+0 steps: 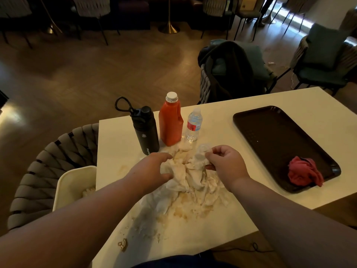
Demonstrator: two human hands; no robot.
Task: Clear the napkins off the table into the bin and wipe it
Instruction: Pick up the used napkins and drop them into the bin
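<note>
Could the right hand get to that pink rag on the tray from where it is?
Probably yes: the pink rag lies at the near end of the tray, just right of the right hand, with only bare table between. The hand pinches napkins, though, and must drop them first.

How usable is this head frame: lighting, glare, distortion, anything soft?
Head view: dim, warm light, background chairs nearly black; sunlight glare on the floor upper right; wide-angle stretch swells the near forearms; napkins gripped by the left hand and right hand look soft, with little texture.
</note>
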